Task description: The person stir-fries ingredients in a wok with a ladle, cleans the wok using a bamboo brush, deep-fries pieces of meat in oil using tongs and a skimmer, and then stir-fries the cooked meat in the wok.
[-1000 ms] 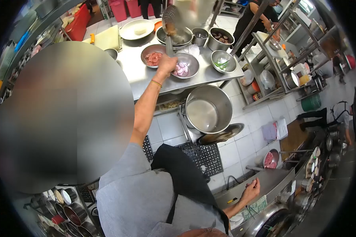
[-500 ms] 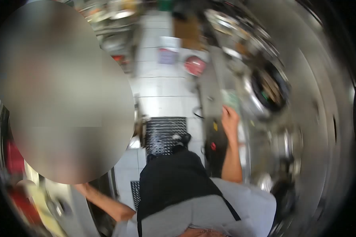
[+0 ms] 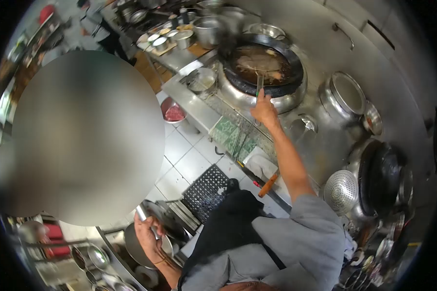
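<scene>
Steel range [image 3: 320, 148] spans the right; wok [image 3: 279, 90] of brown liquid [image 3: 247, 50], upper centre. Right hand [image 3: 265, 110] closed round a utensil [image 3: 260, 83] at the wok; left hand [image 3: 148, 235], lower left, gripping a metal handle [image 3: 142, 212]. White tiles [image 3: 176, 151], black mat [image 3: 204, 190] mid-frame; co-worker [image 3: 98, 29] upper left.

The light is moderate and quite even; its source does not show. The white floor tiles [image 3: 174, 156] look among the brightest, while the black pan [image 3: 387, 182] at right is very dark. Some glare shines on the steel ring [image 3: 236, 94]. A big smooth blur hides much of the left side. Strong wide-angle distortion bends the edges, and the corners are black.
</scene>
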Motion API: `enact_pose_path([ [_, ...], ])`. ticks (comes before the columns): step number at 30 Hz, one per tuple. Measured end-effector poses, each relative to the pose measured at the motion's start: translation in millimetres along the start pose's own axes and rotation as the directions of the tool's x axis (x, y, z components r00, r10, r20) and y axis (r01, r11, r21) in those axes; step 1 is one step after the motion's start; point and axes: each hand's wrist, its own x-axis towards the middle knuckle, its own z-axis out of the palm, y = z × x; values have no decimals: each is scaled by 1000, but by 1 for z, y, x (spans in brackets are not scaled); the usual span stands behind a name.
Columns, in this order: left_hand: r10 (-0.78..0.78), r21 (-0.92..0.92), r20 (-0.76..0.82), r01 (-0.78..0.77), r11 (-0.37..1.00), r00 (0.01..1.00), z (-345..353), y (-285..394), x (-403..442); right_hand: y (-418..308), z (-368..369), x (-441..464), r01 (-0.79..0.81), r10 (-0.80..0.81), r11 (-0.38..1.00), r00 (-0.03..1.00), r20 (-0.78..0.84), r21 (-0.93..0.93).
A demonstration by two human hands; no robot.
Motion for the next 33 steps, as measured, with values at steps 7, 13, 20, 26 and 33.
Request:
enact_pose_path([
  [7, -50, 276, 249, -21, 961, 967, 123, 20, 87, 84, -20, 12, 80, -34, 979, 972, -233, 189],
  [13, -108, 327, 362, -17, 945, 926, 177, 19, 142, 124, -67, 12, 94, 46, 930, 929, -368, 354],
  [20, -163, 387, 417, -13, 922, 894, 189, 12, 196, 169, -77, 67, 160, -119, 959, 976, -182, 235],
  [26, -184, 424, 445, -25, 905, 877, 175, 13, 261, 131, -89, 15, 0, 73, 922, 982, -175, 387],
  [33, -137, 514, 535, -193, 836, 834, 209, 28, 358, 53, -73, -24, -331, 511, 409, 855, 87, 850],
])
